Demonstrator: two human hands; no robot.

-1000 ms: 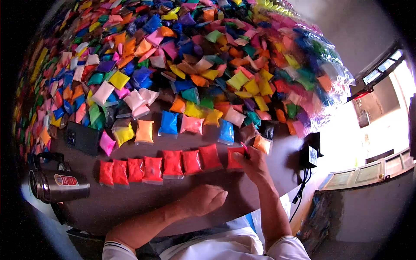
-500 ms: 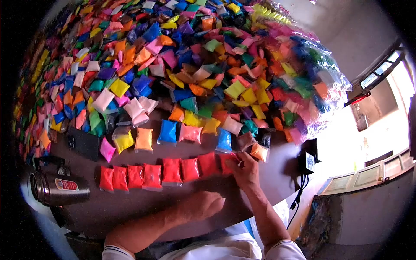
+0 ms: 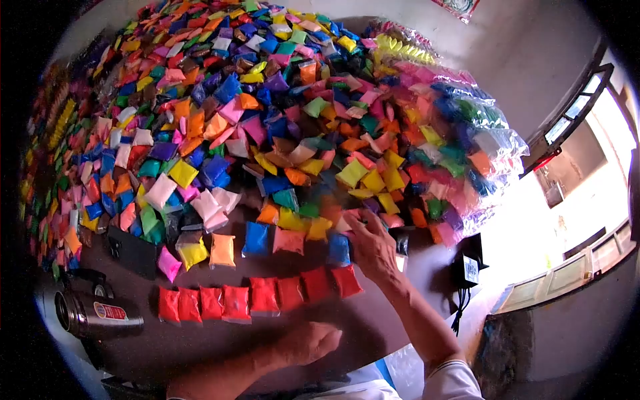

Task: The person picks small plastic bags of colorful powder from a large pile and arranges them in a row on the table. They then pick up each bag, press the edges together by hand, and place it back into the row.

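A row of red packets (image 3: 264,294) lies across the brown table, the rightmost one resting just left of my right forearm. My right hand (image 3: 373,248) reaches over the front edge of the colourful packet pile (image 3: 267,133), beside a blue packet (image 3: 339,249). Its fingers are bent against a pale pink packet; whether they grip it is unclear. My left hand (image 3: 313,342) rests low over the table in front of the red row, its fingers curled together, with nothing visible in them.
At the left lies a metal flask (image 3: 100,315), with a dark flat case (image 3: 132,252) behind it. Orange (image 3: 222,250), yellow and pink packets sit between pile and row. A black box with cables (image 3: 469,270) is at the table's right edge.
My right hand has left the rightmost red packet and moved forward to the pile's edge. That packet now lies uncovered in the row. The whole view has shifted slightly; my left hand stays curled.
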